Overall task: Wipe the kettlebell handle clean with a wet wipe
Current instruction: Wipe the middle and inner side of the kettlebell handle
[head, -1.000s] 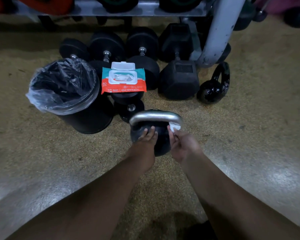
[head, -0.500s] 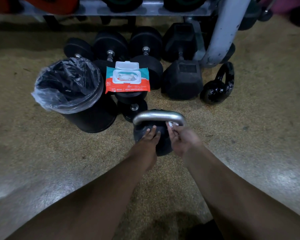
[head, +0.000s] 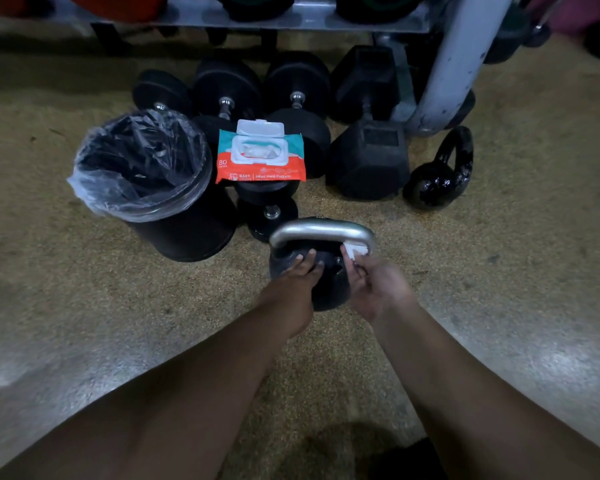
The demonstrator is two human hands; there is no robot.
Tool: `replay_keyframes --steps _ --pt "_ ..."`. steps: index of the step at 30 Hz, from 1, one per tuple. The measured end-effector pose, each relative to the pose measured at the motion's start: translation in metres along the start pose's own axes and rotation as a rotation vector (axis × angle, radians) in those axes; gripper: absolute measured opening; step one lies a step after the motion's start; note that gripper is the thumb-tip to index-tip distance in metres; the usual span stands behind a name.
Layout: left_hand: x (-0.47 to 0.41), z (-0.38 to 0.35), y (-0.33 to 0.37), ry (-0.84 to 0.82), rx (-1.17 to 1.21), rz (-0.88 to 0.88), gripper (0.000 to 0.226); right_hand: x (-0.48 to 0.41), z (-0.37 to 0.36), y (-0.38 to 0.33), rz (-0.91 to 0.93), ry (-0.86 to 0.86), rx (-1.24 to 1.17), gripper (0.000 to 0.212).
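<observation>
Two bare forearms reach in from the bottom of the view over a speckled, gritty tan floor [head: 84,306] with a dull sheen at its edges. The left hand [head: 297,278] lies flat on the kettlebell [head: 329,296], fingers straight and spread across its round, matte black body, gripping nothing. The right hand [head: 378,289] pinches a small, crumpled white wet wipe [head: 357,250] and presses it up against the right bend of the handle [head: 321,230], a smooth loop of brushed grey metal arching over the bell. The kettlebell stands upright on the floor, dead centre, just in front of the person. Just beyond it lies a small dumbbell [head: 272,216] with round black ends and a chrome bar. To the left stands a black cylindrical bin [head: 187,237], its crinkled clear plastic liner [head: 94,188] folded over the rim. A soft teal-and-orange wipes pack [head: 260,168] rests on the dumbbells, its white flip lid open. Right of that sits a blocky hex dumbbell [head: 368,168], then a glossy black second kettlebell [head: 433,185] on its side. Farthest back, round dumbbells [head: 297,98] line up beside a scuffed grey rack post [head: 454,64].
</observation>
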State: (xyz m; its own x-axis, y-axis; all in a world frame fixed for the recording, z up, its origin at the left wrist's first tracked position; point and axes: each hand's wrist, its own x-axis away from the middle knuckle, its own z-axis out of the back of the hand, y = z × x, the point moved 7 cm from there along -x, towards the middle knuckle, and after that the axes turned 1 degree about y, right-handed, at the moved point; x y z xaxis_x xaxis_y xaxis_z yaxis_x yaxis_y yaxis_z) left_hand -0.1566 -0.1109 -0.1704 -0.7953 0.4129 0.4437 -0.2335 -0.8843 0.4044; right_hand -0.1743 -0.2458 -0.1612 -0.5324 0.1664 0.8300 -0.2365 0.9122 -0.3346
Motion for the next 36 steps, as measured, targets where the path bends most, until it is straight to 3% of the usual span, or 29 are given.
replay_keyframes --steps 19,26,31,36 --pt "0.004 -0.006 -0.004 0.006 -0.050 0.028 0.090 -0.001 -0.010 0.003 -0.005 0.032 0.008 0.012" --pt "0.004 -0.002 -0.007 -0.020 -0.013 0.023 0.091 -0.002 0.011 -0.008 0.029 0.040 0.014 0.023" --pt "0.002 -0.005 -0.008 -0.017 -0.048 0.016 0.092 0.000 -0.011 0.002 0.039 0.030 0.023 0.010" --pt "0.004 0.000 -0.007 -0.022 -0.062 0.013 0.090 0.013 0.000 -0.008 0.037 0.035 0.074 0.018"
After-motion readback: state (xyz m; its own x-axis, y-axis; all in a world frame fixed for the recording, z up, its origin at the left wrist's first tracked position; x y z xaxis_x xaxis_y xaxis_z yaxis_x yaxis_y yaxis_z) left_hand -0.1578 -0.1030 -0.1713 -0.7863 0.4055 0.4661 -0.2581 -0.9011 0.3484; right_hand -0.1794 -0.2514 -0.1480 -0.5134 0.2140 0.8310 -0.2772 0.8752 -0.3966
